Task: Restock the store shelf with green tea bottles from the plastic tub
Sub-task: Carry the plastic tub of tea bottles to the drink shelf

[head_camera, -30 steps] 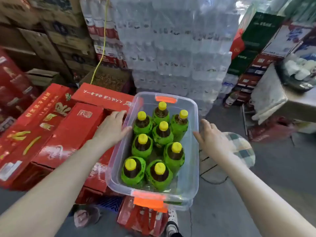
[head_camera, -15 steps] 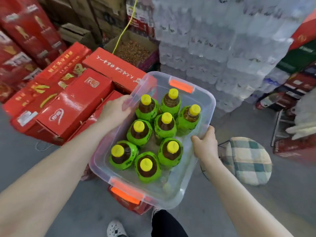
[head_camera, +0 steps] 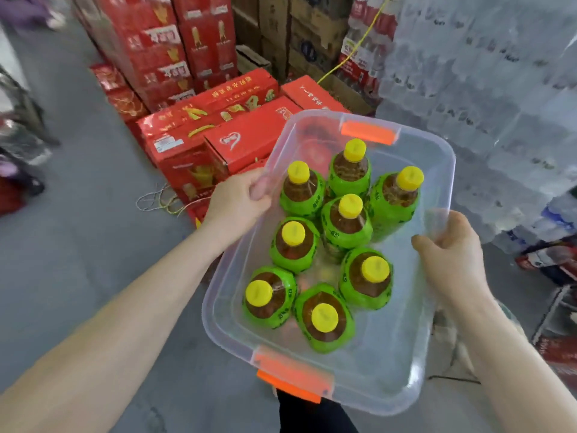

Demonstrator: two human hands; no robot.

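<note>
Tub (head_camera: 385,351), resting on the red cartons (head_camera: 249,137) a second earlier, was now lifted clear at lower centre frame, left grip (head_camera: 237,198) and right grip (head_camera: 449,254) each curled over a side rim. Carrying had probably begun, though no shelf showed. Eight green tea bottles (head_camera: 349,228) stood upright inside.

left hand (head_camera: 237,201): fingers hidden under plastic tub (head_camera: 390,370) rim | water packs (head_camera: 499,104): blurred | red cartons (head_camera: 246,139): print blurred
</note>
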